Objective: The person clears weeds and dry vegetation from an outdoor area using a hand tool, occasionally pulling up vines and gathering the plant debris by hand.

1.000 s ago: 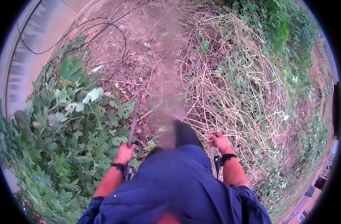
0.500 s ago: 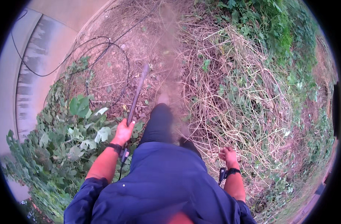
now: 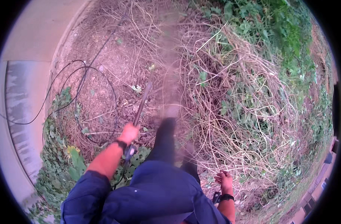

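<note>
My left hand [image 3: 129, 133] is closed round the lower end of a long, dark stick [image 3: 143, 103], which points forward and slightly right over bare, twig-strewn soil. Whether the stick's far end touches the ground I cannot tell. My right hand [image 3: 225, 180] hangs low at my right side, its fingers loosely bent and apart, with nothing seen in it. Close by it lies a heap of dry, tangled vines [image 3: 249, 130]. Both wrists wear a dark band with a small device. A blurred smear hides part of the ground ahead of my legs.
A black cable [image 3: 114, 100] loops over the soil at the left and runs onto a pale concrete surface [image 3: 28, 41]. Leafy green plants [image 3: 56, 170] grow along the concrete. Thick green foliage [image 3: 286, 41] stands at the far right beyond the vines.
The view has shifted, bringing more soil into sight ahead. My left hand and the stick sit a little more to the right; my right hand appears lower. The hold on the stick is unchanged.
</note>
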The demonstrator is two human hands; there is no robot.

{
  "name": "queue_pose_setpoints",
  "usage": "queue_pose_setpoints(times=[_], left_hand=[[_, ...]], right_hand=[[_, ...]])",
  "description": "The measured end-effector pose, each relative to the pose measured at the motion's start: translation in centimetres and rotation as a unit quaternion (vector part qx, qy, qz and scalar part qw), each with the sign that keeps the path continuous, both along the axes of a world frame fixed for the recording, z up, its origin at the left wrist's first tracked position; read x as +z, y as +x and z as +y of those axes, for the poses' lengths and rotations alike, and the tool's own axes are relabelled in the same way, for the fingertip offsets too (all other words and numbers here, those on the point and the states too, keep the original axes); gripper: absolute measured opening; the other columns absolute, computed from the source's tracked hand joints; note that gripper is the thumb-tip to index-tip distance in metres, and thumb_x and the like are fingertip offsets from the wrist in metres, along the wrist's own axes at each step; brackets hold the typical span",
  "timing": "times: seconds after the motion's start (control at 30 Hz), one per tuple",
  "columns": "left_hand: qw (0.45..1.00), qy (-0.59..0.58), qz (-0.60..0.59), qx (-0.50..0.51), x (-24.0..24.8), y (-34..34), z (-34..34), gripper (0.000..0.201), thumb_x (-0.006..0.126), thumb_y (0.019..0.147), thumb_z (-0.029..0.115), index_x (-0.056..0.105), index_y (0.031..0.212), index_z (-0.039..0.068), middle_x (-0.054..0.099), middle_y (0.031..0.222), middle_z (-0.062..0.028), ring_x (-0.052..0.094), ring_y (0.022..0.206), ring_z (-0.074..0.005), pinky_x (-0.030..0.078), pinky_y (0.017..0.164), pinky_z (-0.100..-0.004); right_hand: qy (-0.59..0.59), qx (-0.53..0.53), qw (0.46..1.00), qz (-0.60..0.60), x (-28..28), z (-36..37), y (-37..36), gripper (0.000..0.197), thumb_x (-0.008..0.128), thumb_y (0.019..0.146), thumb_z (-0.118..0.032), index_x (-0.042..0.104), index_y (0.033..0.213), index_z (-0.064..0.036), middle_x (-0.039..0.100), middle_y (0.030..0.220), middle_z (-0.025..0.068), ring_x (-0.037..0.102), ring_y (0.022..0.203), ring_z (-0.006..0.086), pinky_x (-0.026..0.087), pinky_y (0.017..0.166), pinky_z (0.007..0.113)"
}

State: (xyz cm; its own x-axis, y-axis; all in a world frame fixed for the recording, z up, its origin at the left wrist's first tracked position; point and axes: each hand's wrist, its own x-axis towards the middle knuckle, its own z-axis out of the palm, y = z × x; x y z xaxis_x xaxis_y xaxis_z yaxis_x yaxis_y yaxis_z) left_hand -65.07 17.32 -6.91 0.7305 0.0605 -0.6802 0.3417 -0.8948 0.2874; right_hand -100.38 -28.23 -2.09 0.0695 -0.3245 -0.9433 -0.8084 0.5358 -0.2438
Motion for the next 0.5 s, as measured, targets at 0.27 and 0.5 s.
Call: queue_pose_setpoints(times=[0.27,0.5], left_hand=[[0.972,-0.228,-0.039,0.033,-3.1,30.7,-16.9,0.037,0.058,0.090,0.032,0.057,0.103,-0.002,0.060,0.073,-0.0100,0.058,0.066,-0.0200,0.047,0.060,-0.0350],[0.980,-0.197,-0.024,0.026,-14.1,38.8,-22.3,0.046,0.051,0.093,0.041,0.056,0.104,-0.004,0.057,0.073,-0.0065,0.053,0.060,-0.0183,0.042,0.053,-0.0368]], right_hand=[[0.044,0.021,0.999,0.022,-3.2,5.6,9.4,0.029,0.055,0.090,-0.015,0.054,0.115,-0.0004,0.064,0.092,0.0115,0.066,0.076,0.0214,0.054,0.066,0.031],[0.052,0.048,0.997,0.033,-6.6,6.1,12.2,0.029,0.054,0.090,-0.015,0.054,0.114,0.0008,0.065,0.093,0.0125,0.067,0.077,0.0217,0.054,0.068,0.032]])
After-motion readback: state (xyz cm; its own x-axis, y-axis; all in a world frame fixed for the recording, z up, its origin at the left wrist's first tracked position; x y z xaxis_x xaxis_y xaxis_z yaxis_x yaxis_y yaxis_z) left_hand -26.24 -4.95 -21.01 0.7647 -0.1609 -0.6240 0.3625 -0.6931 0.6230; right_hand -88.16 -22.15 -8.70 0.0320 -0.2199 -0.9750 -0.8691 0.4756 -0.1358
